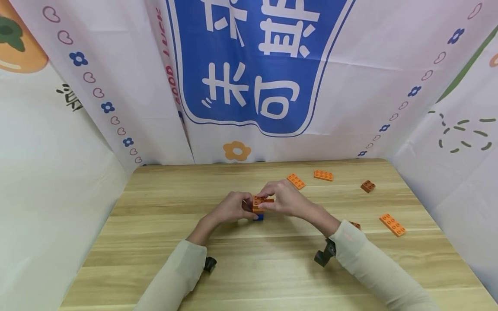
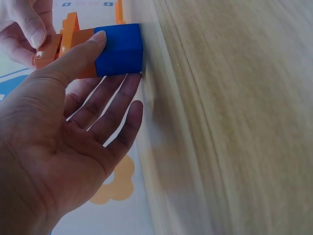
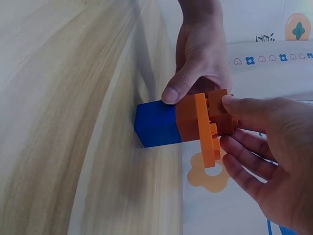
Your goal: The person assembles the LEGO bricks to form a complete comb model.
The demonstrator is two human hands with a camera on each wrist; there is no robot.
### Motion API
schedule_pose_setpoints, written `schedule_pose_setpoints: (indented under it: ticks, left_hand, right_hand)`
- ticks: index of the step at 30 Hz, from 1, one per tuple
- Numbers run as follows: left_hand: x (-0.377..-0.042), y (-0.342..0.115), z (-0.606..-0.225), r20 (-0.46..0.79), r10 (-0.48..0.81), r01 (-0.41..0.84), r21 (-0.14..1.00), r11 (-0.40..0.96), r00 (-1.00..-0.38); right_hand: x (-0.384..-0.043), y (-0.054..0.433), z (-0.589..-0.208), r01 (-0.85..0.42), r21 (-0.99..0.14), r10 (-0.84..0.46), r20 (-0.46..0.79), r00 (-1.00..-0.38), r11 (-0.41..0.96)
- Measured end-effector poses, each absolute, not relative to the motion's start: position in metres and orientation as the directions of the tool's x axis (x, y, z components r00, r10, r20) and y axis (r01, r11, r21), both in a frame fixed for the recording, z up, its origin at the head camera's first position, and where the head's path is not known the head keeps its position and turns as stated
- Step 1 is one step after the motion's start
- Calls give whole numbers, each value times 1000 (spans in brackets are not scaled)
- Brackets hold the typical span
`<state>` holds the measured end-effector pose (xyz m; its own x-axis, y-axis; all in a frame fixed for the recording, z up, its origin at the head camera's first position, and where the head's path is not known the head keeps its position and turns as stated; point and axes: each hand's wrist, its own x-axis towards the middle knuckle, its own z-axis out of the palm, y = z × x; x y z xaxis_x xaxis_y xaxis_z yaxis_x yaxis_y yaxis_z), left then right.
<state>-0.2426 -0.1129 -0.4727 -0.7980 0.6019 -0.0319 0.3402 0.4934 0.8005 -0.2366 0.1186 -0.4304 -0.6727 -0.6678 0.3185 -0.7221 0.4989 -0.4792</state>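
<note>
Between both hands a small stack of toy building bricks stands upright on the wooden table. A blue brick (image 3: 156, 125) forms the bottom, with a brown brick (image 3: 187, 120) on it. Above that lies a thin orange plate (image 3: 208, 142), which sticks out past the stack on one side. My left hand (image 1: 231, 207) grips the stack low down, thumb at the seam of the blue and lower brown bricks, fingers on the far side. At the top, my right hand (image 1: 285, 198) pinches another brown brick (image 2: 47, 49), which sits slightly tilted against the plate's studs.
Loose orange plates lie at the back, one (image 1: 295, 181) angled and one (image 1: 323, 175) beside it; a third plate (image 1: 393, 224) is at right. A brown brick (image 1: 367, 186) sits back right. Another piece (image 1: 355, 225) is partly hidden by the right sleeve. Printed cloth (image 1: 163, 142) walls the table.
</note>
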Motion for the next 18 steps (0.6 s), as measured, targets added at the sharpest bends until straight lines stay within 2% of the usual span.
schedule_pose_setpoints:
  ticks: [18]
  left_hand:
    - [-244,-112,-475,-48,593,326,798,507,-804]
  right_hand:
    - [-237,114,-421,-703,-457,-683,243,-688,545]
